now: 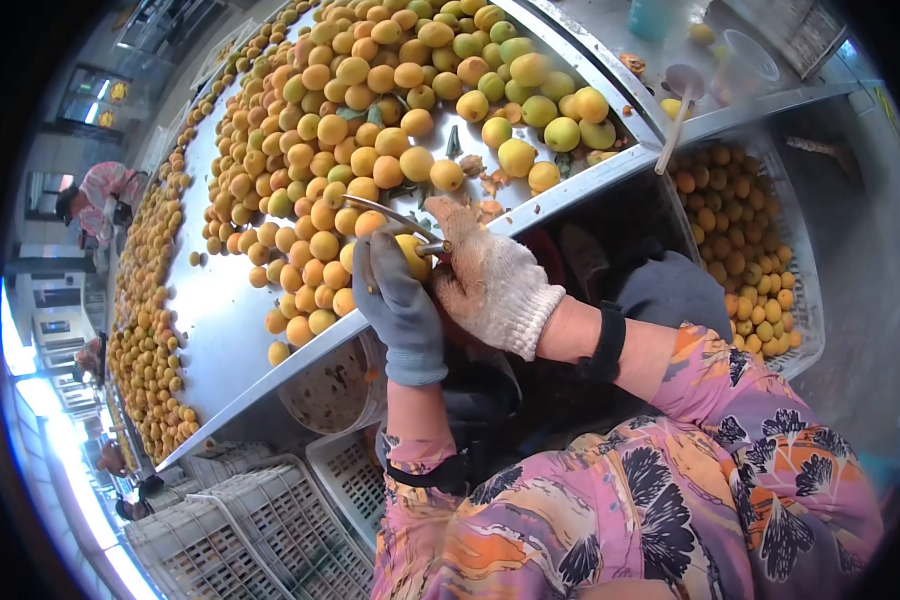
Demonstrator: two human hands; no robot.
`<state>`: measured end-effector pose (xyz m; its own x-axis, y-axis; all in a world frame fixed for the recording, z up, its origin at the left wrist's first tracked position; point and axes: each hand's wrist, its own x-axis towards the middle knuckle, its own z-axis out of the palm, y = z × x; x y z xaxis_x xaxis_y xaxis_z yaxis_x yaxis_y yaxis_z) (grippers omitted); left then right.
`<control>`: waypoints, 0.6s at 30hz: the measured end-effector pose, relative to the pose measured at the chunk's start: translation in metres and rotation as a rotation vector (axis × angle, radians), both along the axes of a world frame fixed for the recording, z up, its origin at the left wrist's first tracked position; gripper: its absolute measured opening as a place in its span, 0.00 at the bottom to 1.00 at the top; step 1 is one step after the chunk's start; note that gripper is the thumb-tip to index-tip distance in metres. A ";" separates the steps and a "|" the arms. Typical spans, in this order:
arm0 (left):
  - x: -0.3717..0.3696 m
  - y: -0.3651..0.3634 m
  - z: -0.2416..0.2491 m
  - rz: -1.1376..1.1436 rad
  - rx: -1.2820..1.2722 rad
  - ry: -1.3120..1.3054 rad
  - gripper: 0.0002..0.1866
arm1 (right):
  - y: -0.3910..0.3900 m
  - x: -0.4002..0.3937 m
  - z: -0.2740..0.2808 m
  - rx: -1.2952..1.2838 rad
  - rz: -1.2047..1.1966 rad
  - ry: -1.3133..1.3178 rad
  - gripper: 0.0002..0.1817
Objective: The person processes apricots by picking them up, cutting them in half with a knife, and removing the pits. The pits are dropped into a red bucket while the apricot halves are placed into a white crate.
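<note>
My left hand (400, 315), in a grey glove, is closed around a yellow apricot (413, 258) just above the front edge of the metal table (232, 345). Beside it my right hand (500, 278), in a stained white knit glove, grips a thin curved metal tool (388, 213). One slender arm of the tool reaches out past the fruit to the left, and a shorter end meets the apricot's right side. Its handle is hidden inside my right hand. Right behind my hands lies a big heap of orange and yellow-green apricots (320, 130).
Below the table stand a white bucket (335, 385) and plastic crates (230, 535) at left. A crate of apricots (745, 245) sits at right. On the side shelf lie a long-handled ladle (682, 85) and a clear container (750, 55). A person in pink (108, 195) works far left.
</note>
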<state>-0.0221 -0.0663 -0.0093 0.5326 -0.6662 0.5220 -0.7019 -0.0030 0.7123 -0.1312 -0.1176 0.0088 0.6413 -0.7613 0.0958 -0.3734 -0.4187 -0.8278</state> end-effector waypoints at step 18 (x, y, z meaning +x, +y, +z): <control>-0.005 0.011 -0.001 -0.228 -0.169 0.554 0.17 | -0.006 -0.024 0.025 0.969 0.253 -0.118 0.26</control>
